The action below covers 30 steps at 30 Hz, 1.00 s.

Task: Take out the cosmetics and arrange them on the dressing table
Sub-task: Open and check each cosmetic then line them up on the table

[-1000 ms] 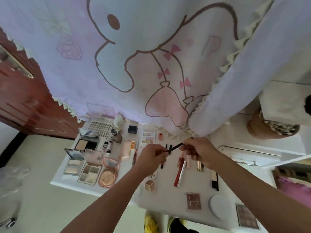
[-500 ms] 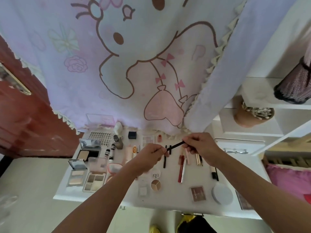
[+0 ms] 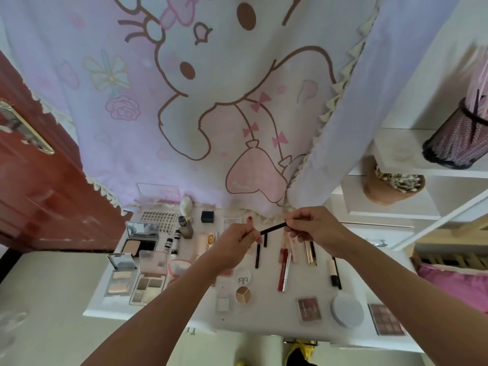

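Grip: left hand (image 3: 236,243) and right hand (image 3: 315,228) each pinch one end of the pencil (image 3: 273,227).
Handling: judged light, stiff, slim; could roll on the bench (image 3: 264,313) beneath the hands.
Hold: mid-shaft pinch.

A round white lid (image 3: 243,280) bears letters reading "plpl".

Setting: home bedroom, dressing corner. Evidence: white tabletop (image 3: 272,313) carrying open powder and eyeshadow compacts (image 3: 148,287); lilac cartoon-print fabric curtain with tassel trim (image 3: 211,101) behind; red-brown wooden door (image 3: 39,196) with brass handle (image 3: 27,128), left; white shelf unit (image 3: 401,151) holding brown round jar of cotton swabs (image 3: 383,188), right.
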### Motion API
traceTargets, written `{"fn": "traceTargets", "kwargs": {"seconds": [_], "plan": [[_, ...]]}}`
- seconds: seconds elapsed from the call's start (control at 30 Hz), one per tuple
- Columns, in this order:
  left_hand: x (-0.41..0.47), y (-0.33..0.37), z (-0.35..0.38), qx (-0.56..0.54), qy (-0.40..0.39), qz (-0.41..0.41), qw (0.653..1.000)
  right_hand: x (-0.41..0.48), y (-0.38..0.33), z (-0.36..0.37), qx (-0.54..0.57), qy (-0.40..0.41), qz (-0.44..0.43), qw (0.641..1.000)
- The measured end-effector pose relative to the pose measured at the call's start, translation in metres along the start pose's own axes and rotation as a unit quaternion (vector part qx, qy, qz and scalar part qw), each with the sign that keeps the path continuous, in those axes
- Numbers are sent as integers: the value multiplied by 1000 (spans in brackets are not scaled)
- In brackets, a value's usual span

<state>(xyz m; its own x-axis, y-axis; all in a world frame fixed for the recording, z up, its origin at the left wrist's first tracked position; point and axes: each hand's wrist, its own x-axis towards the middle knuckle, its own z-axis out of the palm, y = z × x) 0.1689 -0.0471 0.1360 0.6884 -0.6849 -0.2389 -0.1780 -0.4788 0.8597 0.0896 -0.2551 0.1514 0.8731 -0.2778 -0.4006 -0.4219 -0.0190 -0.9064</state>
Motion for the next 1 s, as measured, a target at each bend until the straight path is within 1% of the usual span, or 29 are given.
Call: {"fn": "traceTargets", "kwargs": {"seconds": [0.1,0.17,0.37,0.43,0.57,0.77,0.83,0.93,1.0], "plan": [[2,2,-2,29,1,7,1000,0,-4,-3,-61,-27,23,998],[3,4,-2,45,-8,9,999,2,-4,-6,-82,-31,24,996],[7,13,-6,44,-16,8,999,7,-7,-14,-66,-49,-29,996],[9,16,-7,46,-15,8,999,8,-10,-15,-70,-53,-22,996],[11,18,-9,45,-21,8,999,10,-15,-16,-122,-74,20,990],[13,21,-9,34,-34,2,999,10,-15,-21,-108,-79,-32,990],[14,22,-8,39,-35,1,999,10,-14,-23,-98,-80,-23,992],[14,23,-7,48,-41,4,998,9,-14,-22,-129,-92,16,987],[14,23,-7,48,-46,4,998,8,-13,-22,-145,-95,18,985]]}}
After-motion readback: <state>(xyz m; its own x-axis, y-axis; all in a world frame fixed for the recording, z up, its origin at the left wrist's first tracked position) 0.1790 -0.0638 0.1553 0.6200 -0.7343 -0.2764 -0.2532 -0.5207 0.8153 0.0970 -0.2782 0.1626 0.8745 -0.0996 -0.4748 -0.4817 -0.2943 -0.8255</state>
